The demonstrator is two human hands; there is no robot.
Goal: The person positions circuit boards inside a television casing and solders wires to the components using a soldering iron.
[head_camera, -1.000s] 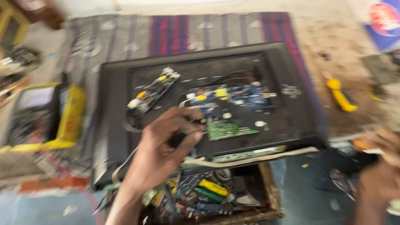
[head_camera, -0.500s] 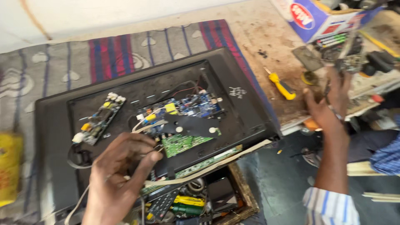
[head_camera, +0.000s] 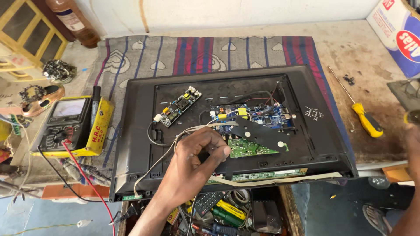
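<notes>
Striped cloth under the opened television (head_camera: 131,144): my left hand (head_camera: 197,161) pinches together mid-frame, green circuit board (head_camera: 249,148) just right; right hand (head_camera: 413,144) unclear.

The left hand (head_camera: 197,159) pinches thin white wires (head_camera: 168,150) over the opened black flat-screen television back (head_camera: 135,144), near the surface's front edge.

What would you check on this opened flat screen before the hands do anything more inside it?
1. Left hand resting on the back panel beside the green board: ok.
2. Fingers pinching something: cannot tell, hidden.
3. Right hand at the frame edge, holding anything: cannot tell.
4. Yellow screwdriver within reach on the bench: ok.
5. Yellow multimeter beside the screen, leads attached: ok.
6. Loose ribbon cable hanging off the lower edge: not ok.
</notes>
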